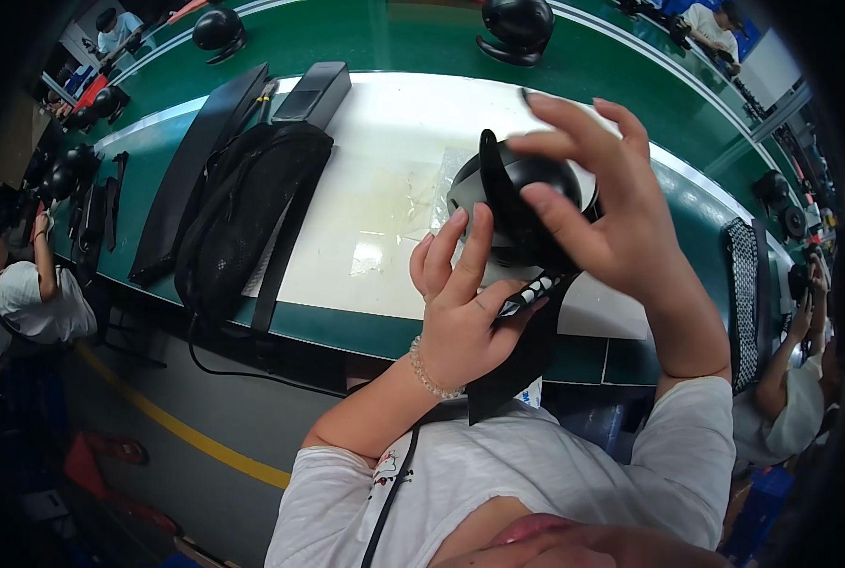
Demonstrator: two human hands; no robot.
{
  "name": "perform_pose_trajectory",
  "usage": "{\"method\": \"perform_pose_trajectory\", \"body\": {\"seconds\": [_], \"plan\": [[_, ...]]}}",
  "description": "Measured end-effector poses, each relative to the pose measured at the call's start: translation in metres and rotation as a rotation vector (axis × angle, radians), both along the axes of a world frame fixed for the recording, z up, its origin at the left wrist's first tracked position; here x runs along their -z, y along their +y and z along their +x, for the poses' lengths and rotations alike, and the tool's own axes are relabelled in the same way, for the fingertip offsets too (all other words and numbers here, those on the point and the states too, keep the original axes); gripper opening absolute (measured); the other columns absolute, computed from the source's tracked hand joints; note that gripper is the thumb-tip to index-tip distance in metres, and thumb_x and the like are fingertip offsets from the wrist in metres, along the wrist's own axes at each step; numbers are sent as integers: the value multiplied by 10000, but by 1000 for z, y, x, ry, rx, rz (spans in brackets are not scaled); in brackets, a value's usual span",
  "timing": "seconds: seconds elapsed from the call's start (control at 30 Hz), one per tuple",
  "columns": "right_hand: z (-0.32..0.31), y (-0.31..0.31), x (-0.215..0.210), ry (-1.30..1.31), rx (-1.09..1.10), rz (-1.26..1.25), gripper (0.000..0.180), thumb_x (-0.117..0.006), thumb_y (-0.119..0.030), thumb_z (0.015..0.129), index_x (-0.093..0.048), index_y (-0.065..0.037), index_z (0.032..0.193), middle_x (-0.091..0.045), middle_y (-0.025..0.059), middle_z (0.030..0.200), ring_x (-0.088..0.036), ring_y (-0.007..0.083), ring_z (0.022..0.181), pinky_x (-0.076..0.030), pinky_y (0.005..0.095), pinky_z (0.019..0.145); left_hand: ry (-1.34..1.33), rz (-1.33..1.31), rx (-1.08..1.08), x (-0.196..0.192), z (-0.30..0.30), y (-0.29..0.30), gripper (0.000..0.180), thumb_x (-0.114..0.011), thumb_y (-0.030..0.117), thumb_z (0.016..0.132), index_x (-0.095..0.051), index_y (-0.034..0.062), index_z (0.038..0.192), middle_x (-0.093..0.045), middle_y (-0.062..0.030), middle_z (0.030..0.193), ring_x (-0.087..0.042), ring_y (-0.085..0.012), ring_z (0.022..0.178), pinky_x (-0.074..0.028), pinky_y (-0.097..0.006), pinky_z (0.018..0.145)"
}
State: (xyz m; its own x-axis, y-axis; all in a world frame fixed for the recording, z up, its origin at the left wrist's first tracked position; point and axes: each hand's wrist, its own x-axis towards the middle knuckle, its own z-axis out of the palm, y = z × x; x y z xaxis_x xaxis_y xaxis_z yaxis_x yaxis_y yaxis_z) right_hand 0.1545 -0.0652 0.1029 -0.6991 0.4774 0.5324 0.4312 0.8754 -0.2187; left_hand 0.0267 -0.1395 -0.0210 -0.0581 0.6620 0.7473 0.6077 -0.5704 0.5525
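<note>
A glossy black rounded shell, helmet-like [547,175], is in front of me over the white board [394,123]. A curved black band [510,194] runs across its near left side. My left hand [465,312] rests its upraised fingertips by the band, while its thumb and lower fingers grip a black-and-white checkered strip [533,290]. Dark cloth [508,369] hangs below that strip. Over the shell's right side is my right hand [602,180], fingers spread and slightly blurred, its thumb near the band. Whether that thumb touches is unclear.
Left on the board lie a black mesh bag [243,208], a long dark panel [200,170] and a dark grey box [314,92]. Similar black shells [517,28] stand on the green line beyond. A checkered strip [744,293] lies at right. Other people [39,293] work nearby.
</note>
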Motion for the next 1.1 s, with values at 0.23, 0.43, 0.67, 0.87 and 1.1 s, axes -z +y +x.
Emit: {"method": "perform_pose_trajectory", "body": {"seconds": [0.23,0.43,0.67,0.87,1.1], "plan": [[51,39,35,558,82,-495,114,-560,-175,838,-564,-67,874,-495,86,1161,-408,201,1147,-300,328,941,1,44,-6,1,3,1,187,-732,181,618,-618,100,742,-308,-215,1363,-319,-344,1212,-229,-426,914],[61,43,40,534,116,-650,171,-535,-226,847,-571,-62,879,-474,65,1183,-424,161,1073,-298,300,921,25,55,-19,2,2,2,201,-741,172,606,-624,79,741,-313,-228,1356,-327,-344,1202,-233,-421,908],[55,52,41,595,125,-690,146,-553,-196,832,-581,-58,870,-510,57,1145,-466,169,1034,-346,304,896,31,57,-11,3,2,2,214,-744,149,595,-628,62,754,-300,-227,1363,-312,-334,1191,-241,-406,912],[51,47,47,482,185,-243,134,-564,-182,823,-609,-70,880,-575,67,1084,-480,220,1099,-341,320,906,53,40,-21,1,2,1,214,-744,145,597,-633,62,760,-295,-220,1368,-313,-323,1177,-255,-394,909],[59,43,42,202,241,239,155,-579,-206,808,-635,-84,886,-604,35,1032,-496,229,1084,-352,352,875,67,29,-6,0,2,0,218,-744,148,598,-632,58,762,-294,-218,1369,-319,-324,1166,-263,-393,906]]}}
